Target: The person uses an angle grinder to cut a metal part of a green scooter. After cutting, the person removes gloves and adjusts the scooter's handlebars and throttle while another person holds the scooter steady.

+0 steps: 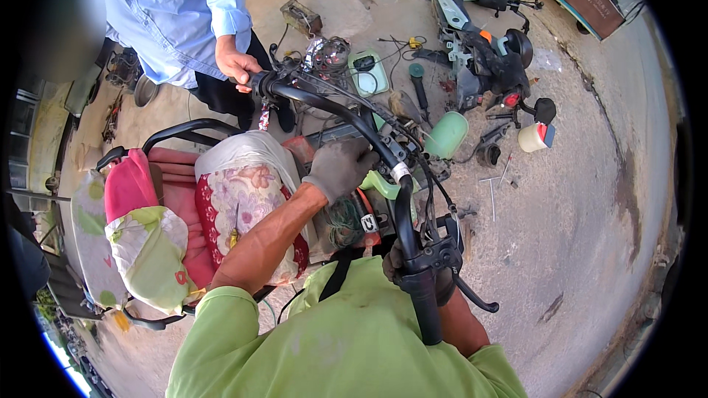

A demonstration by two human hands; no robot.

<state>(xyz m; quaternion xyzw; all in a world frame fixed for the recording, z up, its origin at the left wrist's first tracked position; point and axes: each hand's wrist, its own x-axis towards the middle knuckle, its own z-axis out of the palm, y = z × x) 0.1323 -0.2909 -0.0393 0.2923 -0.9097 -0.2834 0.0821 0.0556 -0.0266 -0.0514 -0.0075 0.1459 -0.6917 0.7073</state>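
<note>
A black handlebar (pixel 324 103) of a vehicle with a padded seat crosses in front of me. My left hand (pixel 338 169), in a grey glove, is at the middle of the bar by the steering stem, its fingers curled; what they hold is hidden. My right hand (pixel 445 285), in a dark glove, is mostly hidden behind the right grip (pixel 422 302) and brake lever (pixel 476 295). Cables (pixel 435 184) hang from the bar. Below lie a light green plastic cover piece (pixel 379 185) and a coil of green wire (pixel 343 222).
A co-worker's hand (pixel 237 63) rests on the bar's far left grip. Floral cushions (pixel 247 206) cover the seat at left. A scooter (pixel 476 51) lies ahead right. Tools, a green cover (pixel 447 135), a white container (pixel 532 138) and a T-shaped wrench (pixel 493 195) lie on the concrete.
</note>
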